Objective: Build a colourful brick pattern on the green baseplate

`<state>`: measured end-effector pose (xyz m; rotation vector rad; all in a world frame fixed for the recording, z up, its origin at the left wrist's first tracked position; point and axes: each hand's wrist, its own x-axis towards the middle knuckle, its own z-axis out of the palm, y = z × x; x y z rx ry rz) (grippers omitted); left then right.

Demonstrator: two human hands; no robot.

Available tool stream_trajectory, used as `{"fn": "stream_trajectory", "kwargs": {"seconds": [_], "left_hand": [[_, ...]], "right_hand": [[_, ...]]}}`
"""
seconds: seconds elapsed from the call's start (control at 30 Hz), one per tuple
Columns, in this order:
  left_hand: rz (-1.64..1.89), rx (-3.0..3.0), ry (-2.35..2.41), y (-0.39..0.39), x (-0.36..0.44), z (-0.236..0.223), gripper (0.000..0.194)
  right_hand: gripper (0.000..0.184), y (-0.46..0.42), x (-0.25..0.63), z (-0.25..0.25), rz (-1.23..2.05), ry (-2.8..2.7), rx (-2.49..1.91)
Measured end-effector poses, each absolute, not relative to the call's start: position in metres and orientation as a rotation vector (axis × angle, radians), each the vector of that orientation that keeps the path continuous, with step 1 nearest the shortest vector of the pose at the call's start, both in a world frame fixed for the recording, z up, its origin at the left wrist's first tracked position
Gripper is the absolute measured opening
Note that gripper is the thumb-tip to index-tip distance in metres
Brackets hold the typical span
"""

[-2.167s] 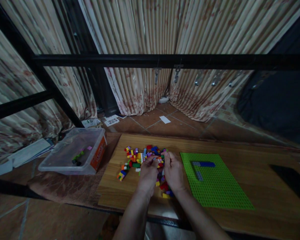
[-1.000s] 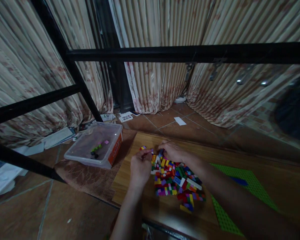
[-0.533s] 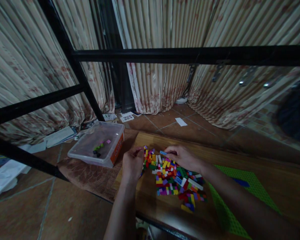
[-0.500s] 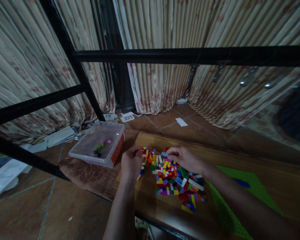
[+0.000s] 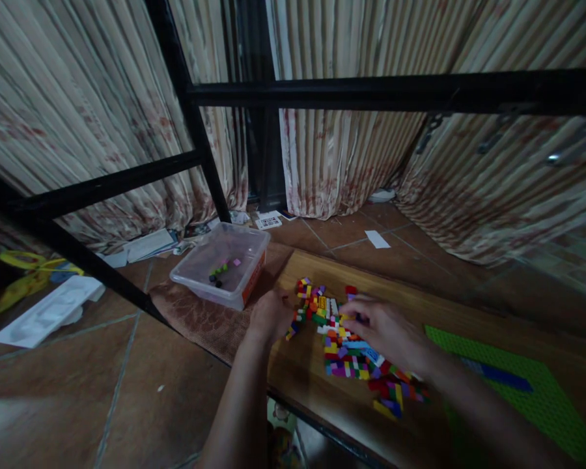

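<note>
My left hand (image 5: 272,316) hovers at the left edge of the brick pile, fingers curled inward; whatever they may hold is hidden. My right hand (image 5: 385,329) is over the upper right of the pile, thumb and fingers a little apart, with nothing visibly gripped. Beneath it lie many small toy bricks (image 5: 344,369) in mixed colours, spread on a wooden board (image 5: 297,381). A light blue brick (image 5: 372,354) lies just below the right hand's palm. White bricks (image 5: 331,307) sit between the hands.
A clear plastic box (image 5: 251,281) with a few bricks stands at the left on a brown cloth (image 5: 200,326). A green baseplate (image 5: 532,404) bearing a blue strip (image 5: 505,376) lies right. A black metal frame (image 5: 371,94) crosses in front of curtains.
The view has swung left, so the scene sits further right. My right hand has come away from the light blue brick at the pile's top; light blue pieces now lie together lower in the pile.
</note>
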<state>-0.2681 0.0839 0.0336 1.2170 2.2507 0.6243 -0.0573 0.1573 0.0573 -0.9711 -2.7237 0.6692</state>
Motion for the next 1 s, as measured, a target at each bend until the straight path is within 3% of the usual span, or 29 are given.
{"fn": "stream_trajectory", "kwargs": {"seconds": [0.27,0.5,0.57,0.67,0.8,0.9,1.0], "left_hand": [[0.601,1.274,2.227,0.085,-0.269,0.037,0.025],[0.669,1.258,2.229,0.083,-0.273,0.035,0.028],[0.712,1.252,2.231,0.084,-0.273,0.035,0.026],[0.921,1.155,2.134,0.084,-0.268,0.036,0.022],[1.294,0.793,1.498,0.083,-0.246,0.044,0.029],[1.366,0.581,1.070,0.081,-0.227,0.050,0.036],[1.380,0.540,1.022,0.080,-0.215,0.051,0.038]], "right_hand": [[0.035,0.178,-0.157,0.036,0.368,-2.770,-1.240],[0.022,0.172,-0.167,0.027,0.322,-2.783,-1.276],[0.021,0.171,-0.160,0.028,0.423,-2.686,-1.261],[0.026,0.167,-0.141,0.029,0.863,-2.337,-1.113],[0.036,0.150,-0.112,0.032,1.380,-1.853,-0.799],[0.035,0.135,-0.096,0.034,1.407,-1.736,-0.764],[0.039,0.127,-0.081,0.033,1.275,-1.722,-0.885]]}}
